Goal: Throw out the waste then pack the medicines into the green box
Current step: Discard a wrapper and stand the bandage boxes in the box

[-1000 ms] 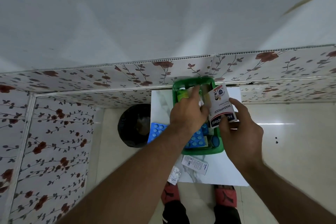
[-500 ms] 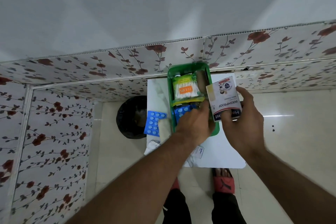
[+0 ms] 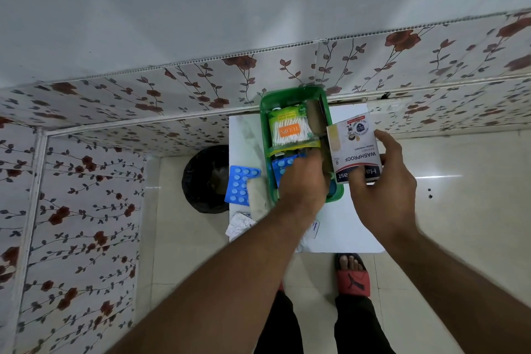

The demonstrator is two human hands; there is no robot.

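The green box [image 3: 265,129] stands on a small white table [image 3: 347,227]. Inside it lie a pack of cotton buds [image 3: 290,131], a brown item [image 3: 316,119] and blue blister strips [image 3: 283,167]. My left hand [image 3: 304,181] reaches into the box's near half over the blue strips; what its fingers hold is hidden. My right hand [image 3: 382,190] holds a white plaster packet [image 3: 355,149] marked WASHPROOF just right of the box's rim. Left of the box lie a blue blister strip [image 3: 241,184], a whitish roll [image 3: 257,195] and a silver foil strip [image 3: 240,224].
A black waste bin [image 3: 205,178] stands on the floor left of the table. A small white leaflet [image 3: 314,228] lies near the table's front edge under my left forearm. Floral wall panels close the back and left. My feet in red sandals [image 3: 353,279] are below the table.
My left hand drew back from the box's far end to its near half, uncovering the cotton bud pack. The right hand kept the plaster packet by the box's right rim.
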